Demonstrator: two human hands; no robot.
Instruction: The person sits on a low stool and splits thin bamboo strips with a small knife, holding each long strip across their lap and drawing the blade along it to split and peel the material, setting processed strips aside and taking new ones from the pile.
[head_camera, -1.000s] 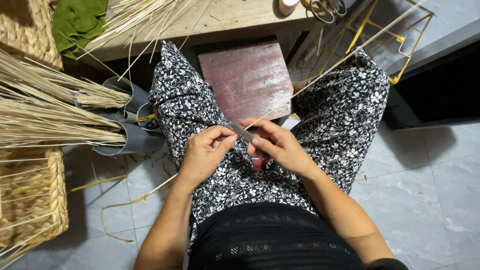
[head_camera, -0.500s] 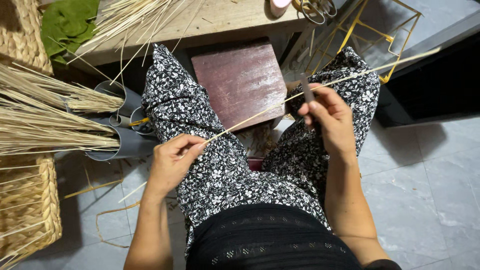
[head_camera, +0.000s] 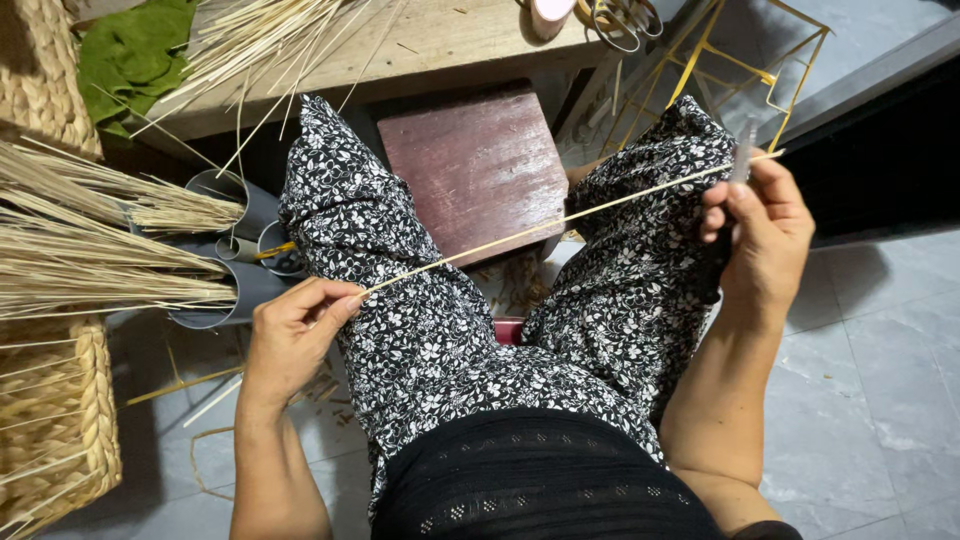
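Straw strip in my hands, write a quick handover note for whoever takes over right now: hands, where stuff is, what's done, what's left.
Left hand: pinches the near end of the straw strip.
Right hand: holds the far end together with a thin blade-like tool; strip is taut across the lap.
Around: straw bundles in grey tubes at left, woven basket lower left, dark red stool between the knees, loose stalks on the wooden bench.
Done: one strip drawn out full length.
Left: the bundles look unworked.

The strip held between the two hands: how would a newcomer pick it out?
Find the lap in black-and-white floral trousers. One thin pale strip stretches taut across it, from the left hand to the right hand. Unlike the bundled straw at left, it is single and held.
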